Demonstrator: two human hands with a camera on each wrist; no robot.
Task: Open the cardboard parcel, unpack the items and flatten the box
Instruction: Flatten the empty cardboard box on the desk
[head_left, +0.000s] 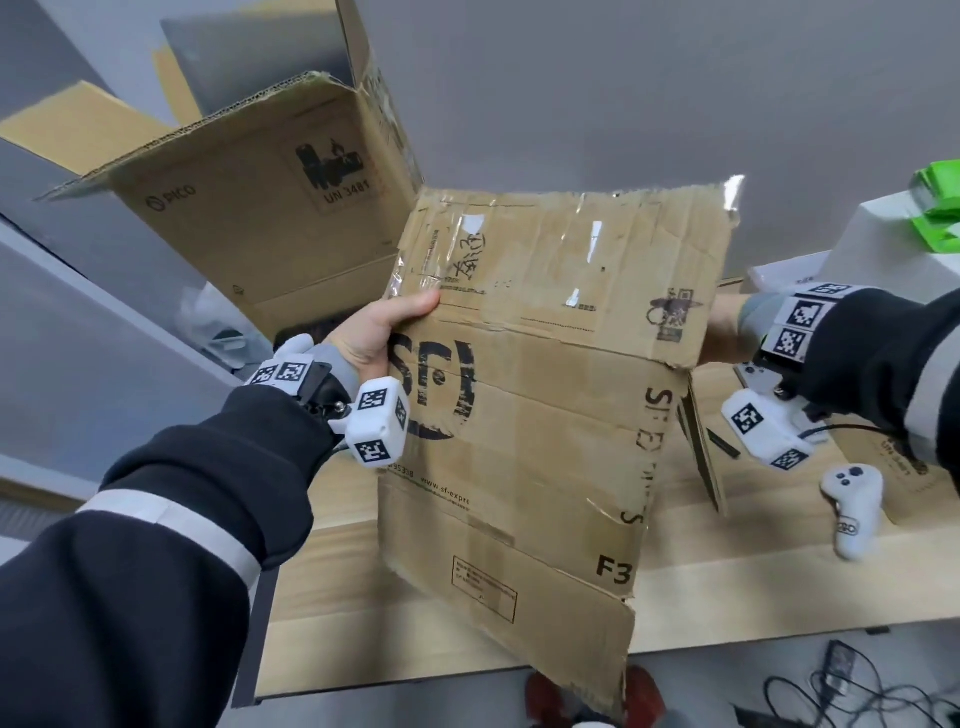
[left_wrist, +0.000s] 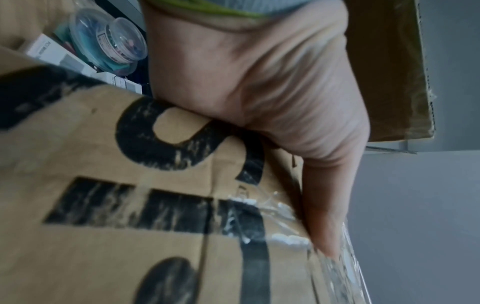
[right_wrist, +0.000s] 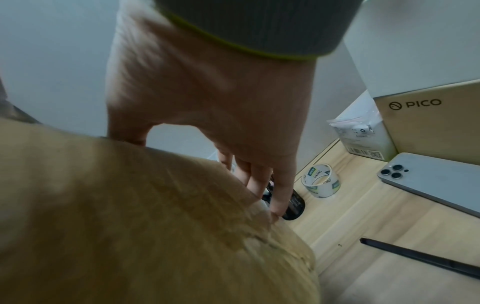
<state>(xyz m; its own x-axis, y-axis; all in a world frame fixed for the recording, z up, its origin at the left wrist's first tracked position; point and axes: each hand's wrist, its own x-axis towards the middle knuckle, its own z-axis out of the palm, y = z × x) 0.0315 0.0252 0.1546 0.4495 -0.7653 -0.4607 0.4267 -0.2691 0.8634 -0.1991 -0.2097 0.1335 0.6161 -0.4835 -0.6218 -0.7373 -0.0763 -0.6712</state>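
A flattened brown SF cardboard box (head_left: 545, 389), creased and with torn clear tape, is held upright above the wooden table (head_left: 727, 587). My left hand (head_left: 379, 332) grips its left edge, thumb on the printed front, fingers behind. In the left wrist view the left hand (left_wrist: 259, 82) wraps that edge of the box (left_wrist: 103, 205). My right hand (head_left: 722, 332) holds the right edge and is mostly hidden behind the board. In the right wrist view the right hand (right_wrist: 207, 98) has its thumb on one face of the cardboard (right_wrist: 130, 226) and its fingers on the other.
A large open PICO carton (head_left: 260, 208) stands behind on the left, with plastic tubs (left_wrist: 109, 45) in it. On the table lie a white controller (head_left: 852, 509), a tape roll (right_wrist: 320, 181), a phone (right_wrist: 436, 185) and a black stick-like tool (right_wrist: 415, 257). White boxes (head_left: 883, 244) stand at right.
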